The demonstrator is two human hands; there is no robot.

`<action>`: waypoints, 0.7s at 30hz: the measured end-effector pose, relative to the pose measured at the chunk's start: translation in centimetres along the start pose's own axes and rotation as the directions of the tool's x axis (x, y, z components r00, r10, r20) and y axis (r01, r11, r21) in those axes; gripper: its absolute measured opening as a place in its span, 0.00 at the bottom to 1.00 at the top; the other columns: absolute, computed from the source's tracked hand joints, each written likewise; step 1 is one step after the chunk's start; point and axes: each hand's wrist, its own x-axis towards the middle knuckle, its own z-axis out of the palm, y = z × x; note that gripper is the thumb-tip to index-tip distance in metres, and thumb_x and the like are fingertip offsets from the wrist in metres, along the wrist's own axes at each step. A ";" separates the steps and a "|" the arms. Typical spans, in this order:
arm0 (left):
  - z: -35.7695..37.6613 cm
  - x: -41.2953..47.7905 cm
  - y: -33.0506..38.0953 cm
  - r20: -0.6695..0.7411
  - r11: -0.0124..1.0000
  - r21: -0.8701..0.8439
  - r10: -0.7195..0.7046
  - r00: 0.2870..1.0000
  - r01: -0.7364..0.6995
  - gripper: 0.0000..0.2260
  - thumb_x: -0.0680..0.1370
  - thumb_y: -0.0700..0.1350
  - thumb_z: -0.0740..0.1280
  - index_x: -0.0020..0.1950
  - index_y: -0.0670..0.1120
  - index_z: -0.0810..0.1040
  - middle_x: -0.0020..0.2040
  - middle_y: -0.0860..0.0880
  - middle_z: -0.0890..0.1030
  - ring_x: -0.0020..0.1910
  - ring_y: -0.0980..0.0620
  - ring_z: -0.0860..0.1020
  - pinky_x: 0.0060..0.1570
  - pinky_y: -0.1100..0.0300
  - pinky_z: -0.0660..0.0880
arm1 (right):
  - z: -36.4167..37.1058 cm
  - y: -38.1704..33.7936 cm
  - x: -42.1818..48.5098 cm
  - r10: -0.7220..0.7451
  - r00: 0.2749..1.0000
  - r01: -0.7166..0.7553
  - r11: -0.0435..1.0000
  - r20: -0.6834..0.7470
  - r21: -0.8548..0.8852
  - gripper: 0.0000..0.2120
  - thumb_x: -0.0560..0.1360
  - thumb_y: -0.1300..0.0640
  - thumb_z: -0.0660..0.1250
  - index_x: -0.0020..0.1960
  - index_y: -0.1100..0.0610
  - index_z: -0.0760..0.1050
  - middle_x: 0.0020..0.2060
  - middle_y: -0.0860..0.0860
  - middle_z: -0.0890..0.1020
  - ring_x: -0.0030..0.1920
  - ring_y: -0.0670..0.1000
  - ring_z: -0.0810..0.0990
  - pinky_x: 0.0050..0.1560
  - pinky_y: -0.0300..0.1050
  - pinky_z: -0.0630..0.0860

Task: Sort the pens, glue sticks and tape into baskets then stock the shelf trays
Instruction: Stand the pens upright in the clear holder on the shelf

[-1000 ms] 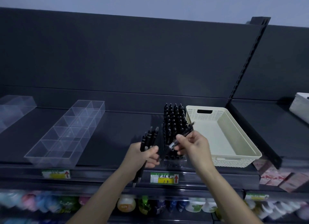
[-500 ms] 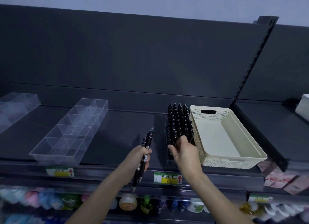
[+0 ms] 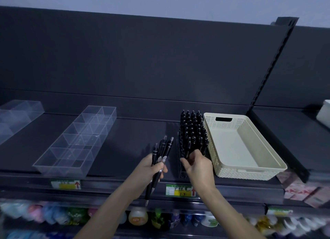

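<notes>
On the dark shelf, a clear tray packed with upright black pens (image 3: 192, 129) stands against an empty cream basket (image 3: 209, 131). My left hand (image 3: 149, 170) grips a small bunch of black pens (image 3: 163, 150), tips down, just left of the tray. At the tray's front end, my right hand (image 3: 199, 166) has thumb and fingers curled round a black pen (image 3: 187, 148) standing in the front row. The lower part of that pen is hidden by my fingers.
A clear divided tray (image 3: 75, 142) lies empty on the left, with another clear tray (image 3: 16, 113) at the far left edge. A white bin (image 3: 324, 113) sits on the right-hand shelf. Price labels (image 3: 180, 190) line the shelf edge above bottles (image 3: 137, 218).
My right hand carried one pen from beside my left hand down into the front of the pen tray. My left hand shifted slightly, still holding its bunch.
</notes>
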 end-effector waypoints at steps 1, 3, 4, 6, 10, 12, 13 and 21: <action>0.0 -0.1 0.0 -0.001 1.000 0.002 0.011 1.000 -0.011 0.05 0.80 0.37 0.58 0.49 0.44 0.73 0.38 0.51 0.79 0.34 0.56 0.74 0.35 0.65 0.72 | 0.1 0.1 0.0 0.003 1.000 -0.003 1.000 -0.005 -0.006 0.11 0.75 0.52 0.66 0.41 0.57 0.67 0.30 0.47 0.73 0.33 0.50 0.73 0.34 0.39 0.69; 0.1 -0.1 0.1 0.001 1.000 0.000 0.027 1.000 -0.027 0.05 0.80 0.37 0.58 0.49 0.44 0.72 0.38 0.51 0.79 0.33 0.57 0.74 0.35 0.67 0.72 | 0.2 0.3 0.0 -0.007 1.000 0.006 1.000 -0.011 -0.023 0.12 0.76 0.52 0.66 0.39 0.57 0.66 0.29 0.46 0.70 0.31 0.48 0.71 0.30 0.35 0.64; 0.1 -0.1 0.1 0.003 1.000 0.001 0.030 1.000 -0.030 0.05 0.80 0.37 0.58 0.49 0.44 0.72 0.38 0.51 0.79 0.33 0.57 0.75 0.35 0.67 0.72 | 0.2 0.3 0.0 -0.014 1.000 0.014 0.999 -0.010 -0.032 0.13 0.76 0.53 0.66 0.39 0.57 0.66 0.28 0.46 0.69 0.30 0.47 0.70 0.28 0.34 0.63; 0.2 -0.2 0.1 0.011 0.999 0.005 0.033 0.999 -0.033 0.06 0.80 0.37 0.58 0.49 0.44 0.73 0.38 0.51 0.79 0.33 0.57 0.75 0.36 0.66 0.72 | 0.2 0.4 0.0 -0.029 1.000 0.028 0.999 -0.012 -0.045 0.13 0.76 0.53 0.66 0.38 0.57 0.65 0.28 0.45 0.68 0.28 0.44 0.68 0.26 0.33 0.62; 0.4 -0.3 0.1 0.019 1.000 0.004 0.029 0.999 -0.029 0.07 0.80 0.37 0.58 0.47 0.45 0.73 0.38 0.51 0.79 0.33 0.57 0.75 0.37 0.64 0.71 | 0.2 0.4 0.0 -0.034 0.999 0.033 0.998 -0.015 -0.052 0.13 0.75 0.53 0.66 0.38 0.57 0.66 0.27 0.44 0.68 0.29 0.46 0.69 0.27 0.32 0.62; 0.4 -0.4 0.1 0.021 1.000 0.006 0.029 0.999 -0.029 0.07 0.80 0.37 0.58 0.47 0.46 0.73 0.38 0.51 0.79 0.33 0.57 0.75 0.38 0.63 0.72 | 0.1 0.4 -0.1 -0.030 1.000 0.029 0.999 -0.011 -0.037 0.13 0.75 0.53 0.67 0.38 0.57 0.66 0.28 0.46 0.70 0.31 0.48 0.71 0.29 0.33 0.63; 0.4 -0.5 0.2 0.022 0.999 0.009 0.032 0.999 -0.032 0.07 0.80 0.37 0.58 0.47 0.46 0.73 0.38 0.51 0.79 0.33 0.57 0.75 0.38 0.63 0.72 | 0.0 0.4 -0.3 -0.026 1.000 0.026 0.999 -0.008 -0.027 0.13 0.75 0.53 0.68 0.38 0.57 0.66 0.29 0.47 0.71 0.32 0.48 0.72 0.31 0.34 0.65; 0.7 -0.6 0.6 0.060 0.996 0.053 0.063 0.996 -0.067 0.07 0.79 0.38 0.60 0.49 0.47 0.76 0.41 0.51 0.82 0.37 0.55 0.77 0.39 0.60 0.75 | -3.3 -1.4 -1.5 -0.035 0.999 0.034 0.946 -0.002 0.322 0.12 0.74 0.57 0.69 0.33 0.48 0.72 0.27 0.46 0.77 0.29 0.44 0.73 0.36 0.43 0.76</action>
